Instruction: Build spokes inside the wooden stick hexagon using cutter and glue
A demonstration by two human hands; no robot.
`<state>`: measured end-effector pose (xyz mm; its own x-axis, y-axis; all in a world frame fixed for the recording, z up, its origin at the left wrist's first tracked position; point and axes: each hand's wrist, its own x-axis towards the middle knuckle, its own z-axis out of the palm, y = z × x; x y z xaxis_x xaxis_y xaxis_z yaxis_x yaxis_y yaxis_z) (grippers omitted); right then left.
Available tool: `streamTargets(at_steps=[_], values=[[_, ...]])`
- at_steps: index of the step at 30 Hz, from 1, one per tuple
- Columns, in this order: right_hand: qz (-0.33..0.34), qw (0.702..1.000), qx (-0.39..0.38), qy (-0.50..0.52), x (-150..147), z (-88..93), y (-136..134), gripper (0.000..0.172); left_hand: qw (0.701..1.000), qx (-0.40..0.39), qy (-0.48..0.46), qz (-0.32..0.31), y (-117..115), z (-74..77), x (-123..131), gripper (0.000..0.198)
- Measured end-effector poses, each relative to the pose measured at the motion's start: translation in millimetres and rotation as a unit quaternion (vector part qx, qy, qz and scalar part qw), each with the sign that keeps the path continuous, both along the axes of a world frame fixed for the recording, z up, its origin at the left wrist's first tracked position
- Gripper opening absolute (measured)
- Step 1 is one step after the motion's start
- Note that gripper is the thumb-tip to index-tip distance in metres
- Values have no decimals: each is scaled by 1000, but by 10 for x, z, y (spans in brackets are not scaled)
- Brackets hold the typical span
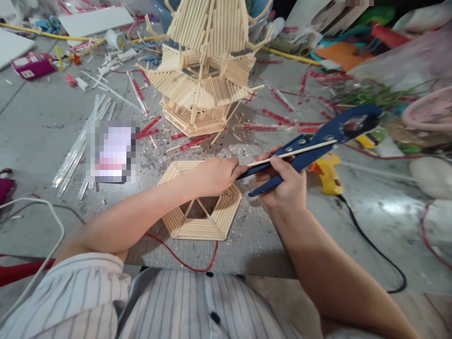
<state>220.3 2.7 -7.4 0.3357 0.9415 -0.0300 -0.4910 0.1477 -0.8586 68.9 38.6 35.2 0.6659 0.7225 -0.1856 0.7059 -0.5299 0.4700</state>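
My right hand (284, 181) is closed around a blue hand cutter (318, 143) with a hooked head, which points away to the right. A thin wooden stick (300, 151) lies along the cutter under my right thumb. My left hand (221, 174) is closed in a pinch at the stick's near end, beside the tip of one cutter handle. Under my left hand and forearm lies a flat hexagonal frame of wooden sticks (199, 230), with an opening crossed by thin sticks; its upper part is partly covered. Beyond it stands a tiered pagoda model (201, 92) made of similar sticks.
A yellow glue gun (326, 172) with a black cord lies right of my right hand. At left are a blurred phone (113, 153) and clear glue sticks (79, 136). Red wrapper strips and wood bits litter the table. A pink basket (429, 110) sits far right.
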Motion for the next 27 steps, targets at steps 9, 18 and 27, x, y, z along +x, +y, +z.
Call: streamTargets(at_steps=[9, 18, 27], values=[[-52, 996, -51, 46, 27, 18, 69, 19, 999, 31, 38, -5, 67, 94, -113, 53], [-24, 996, -63, 58, 63, -38, 106, 17, 995, 54, 62, -48, 91, 106, -119, 37], [30, 997, -45, 56, 74, -47, 117, 22, 992, 51, 91, -77, 49, 110, -94, 34]])
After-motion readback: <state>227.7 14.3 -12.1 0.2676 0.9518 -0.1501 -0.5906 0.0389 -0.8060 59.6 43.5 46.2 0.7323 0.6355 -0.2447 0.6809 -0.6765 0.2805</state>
